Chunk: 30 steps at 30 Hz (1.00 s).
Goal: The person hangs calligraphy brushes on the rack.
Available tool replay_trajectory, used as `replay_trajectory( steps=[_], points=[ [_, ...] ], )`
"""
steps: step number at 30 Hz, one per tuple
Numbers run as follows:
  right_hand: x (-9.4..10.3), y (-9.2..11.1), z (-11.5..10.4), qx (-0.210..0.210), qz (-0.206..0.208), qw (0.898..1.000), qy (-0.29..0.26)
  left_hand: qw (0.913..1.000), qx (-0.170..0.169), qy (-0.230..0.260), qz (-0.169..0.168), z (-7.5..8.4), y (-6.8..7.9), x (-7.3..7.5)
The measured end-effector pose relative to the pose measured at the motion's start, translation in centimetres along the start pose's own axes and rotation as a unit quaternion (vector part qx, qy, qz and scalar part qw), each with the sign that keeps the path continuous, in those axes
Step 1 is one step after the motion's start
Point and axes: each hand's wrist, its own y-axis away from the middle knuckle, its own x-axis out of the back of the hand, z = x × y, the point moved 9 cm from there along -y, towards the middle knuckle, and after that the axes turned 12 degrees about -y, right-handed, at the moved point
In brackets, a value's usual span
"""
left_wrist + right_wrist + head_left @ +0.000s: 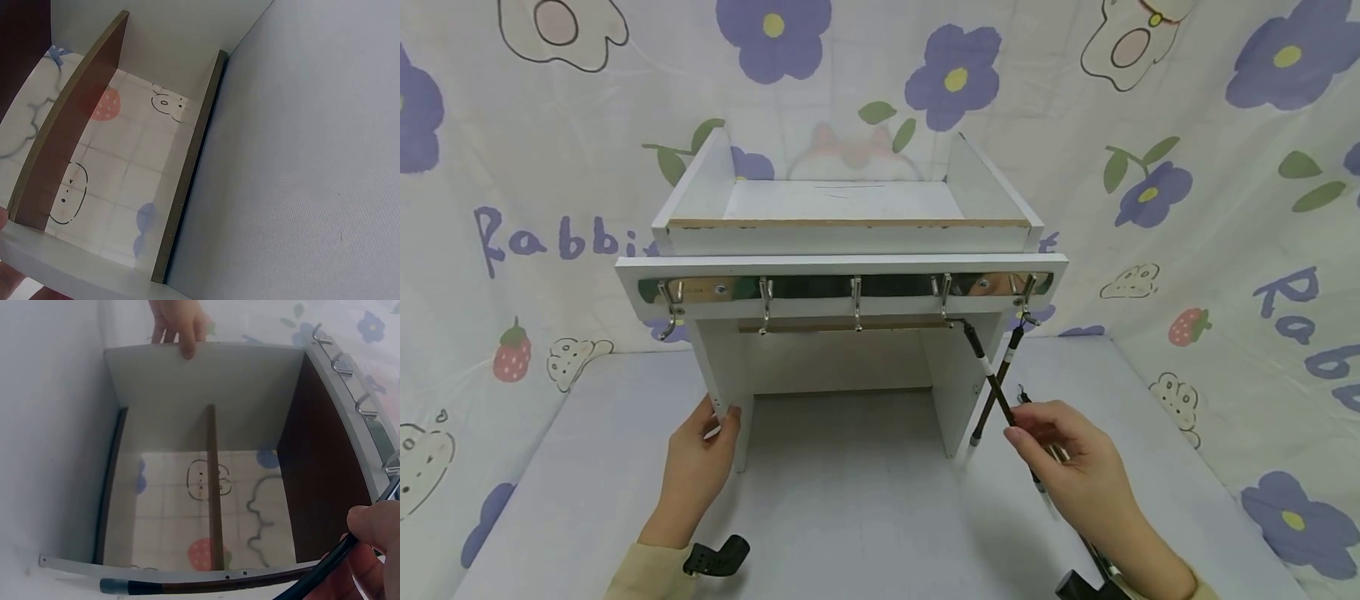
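Observation:
A white shelf unit [842, 266] stands on the table with a metal rail of several hooks [856, 304] along its front. My left hand [698, 458] grips the lower front edge of its left side panel [718, 367]. Between thumb and fingers, my right hand [1067, 458] pinches the lower part of a slim dark stick [983, 358] with a pale band. The loop at that stick's top meets the second hook from the right. A similar stick [981, 421] hangs from the rightmost hook, crossing behind the held one. In the right wrist view, the hanging stick [231, 581] ends in a grey tip.
More dark sticks [1037, 482] lie on the white table [850, 517], partly hidden behind my right hand and forearm. An open-topped tray section [850, 200] forms the top of the shelf unit. A patterned cloth [1150, 108] hangs behind and around the table.

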Motion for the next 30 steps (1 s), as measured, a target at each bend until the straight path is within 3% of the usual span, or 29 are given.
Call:
replay_trajectory(
  steps=[8,30],
  points=[
    [-0.4,-0.4,-2.5,0.012,-0.003,1.000,-0.004,1.0000,-0.006,-0.001,0.006,0.0,0.0,0.1],
    [-0.4,-0.4,-2.2,-0.001,-0.004,1.000,-0.001,1.0000,-0.006,-0.004,0.005,-0.1,0.0,0.0]
  ],
)
